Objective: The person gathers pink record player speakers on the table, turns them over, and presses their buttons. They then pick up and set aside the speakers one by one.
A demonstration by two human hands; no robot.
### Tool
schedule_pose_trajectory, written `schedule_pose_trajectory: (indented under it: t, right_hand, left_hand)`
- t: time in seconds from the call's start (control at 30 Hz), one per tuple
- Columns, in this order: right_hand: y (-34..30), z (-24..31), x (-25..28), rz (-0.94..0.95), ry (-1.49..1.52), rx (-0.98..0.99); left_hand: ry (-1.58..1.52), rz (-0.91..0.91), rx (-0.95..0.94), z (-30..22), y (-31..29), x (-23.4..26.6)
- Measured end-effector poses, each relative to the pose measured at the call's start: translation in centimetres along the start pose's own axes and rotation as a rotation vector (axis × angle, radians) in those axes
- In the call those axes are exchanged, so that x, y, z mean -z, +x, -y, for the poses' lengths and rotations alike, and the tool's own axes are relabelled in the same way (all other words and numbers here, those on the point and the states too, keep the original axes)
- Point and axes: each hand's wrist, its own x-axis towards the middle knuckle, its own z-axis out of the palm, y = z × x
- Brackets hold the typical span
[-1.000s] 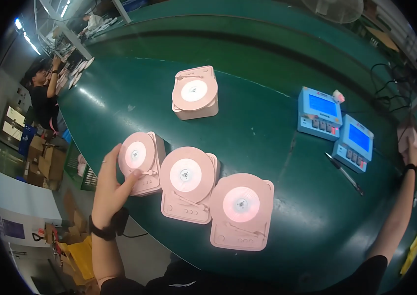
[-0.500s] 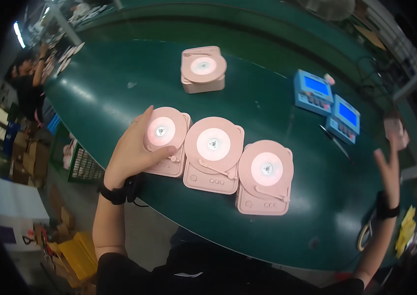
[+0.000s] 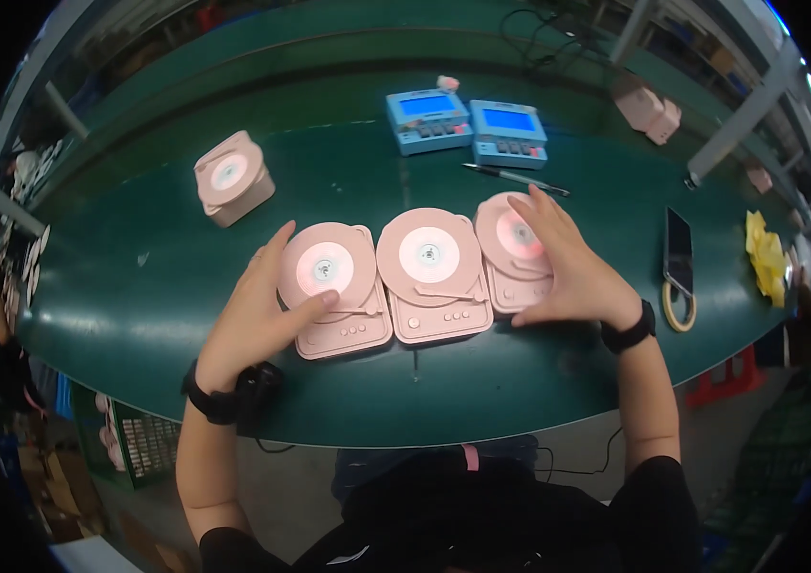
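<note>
Three pink mini record players stand side by side in a row on the table before me, each with a round platter, a pale centre label and a small tonearm. My left hand (image 3: 257, 320) grips the left player (image 3: 348, 258) by its outer side, the thumb lying over its lower front. At the other end, my right hand (image 3: 582, 272) curves round the right player (image 3: 506, 239), fingers at its far side and thumb by its near edge, partly covering it. Between the hands sits the middle player (image 3: 429, 253), touched by neither. Its neighbours stand close against it.
Another pink record player (image 3: 234, 177) is at the back left of the green table (image 3: 396, 401). Two blue devices with lit screens (image 3: 425, 119) and a pen (image 3: 515, 179) lie at the back. On the right are a phone (image 3: 678, 250), a tape roll (image 3: 680, 310) and yellow material (image 3: 764, 248).
My view has turned to the right. My right hand has come in from the far right onto the right player. The row now lies straighter, while my left hand stays at the left player.
</note>
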Motion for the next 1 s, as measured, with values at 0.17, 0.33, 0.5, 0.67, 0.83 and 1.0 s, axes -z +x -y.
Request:
schedule_pose_trajectory:
  t: [0.17,0.33,0.5,0.67,0.83,1.0]
  right_hand:
    - [-0.6,-2.7,0.5,-0.072,0.149,0.028]
    - [-1.1,-3.9,0.0,-0.103,0.185,0.052]
    - [-1.2,-4.9,0.2,-0.104,0.295,0.021]
    - [-1.6,-5.5,0.8,-0.028,0.71,-0.135]
    - [-2.0,-5.3,0.7,0.091,0.713,-0.227]
    - [-1.8,-5.2,0.6,0.092,0.757,-0.18]
  left_hand:
    - [-0.274,0.253,0.276,1.0,4.4,3.1]
    - [-0.466,-0.032,0.22,5.5,6.3,2.8]
    - [-0.621,-0.016,0.227,9.5,6.7,1.7]
    - [-0.698,-0.036,0.238,10.5,6.7,1.8]
    - [-0.682,-0.028,0.222,10.3,6.7,1.7]
    - [-0.667,-0.026,0.22,10.3,6.7,1.6]
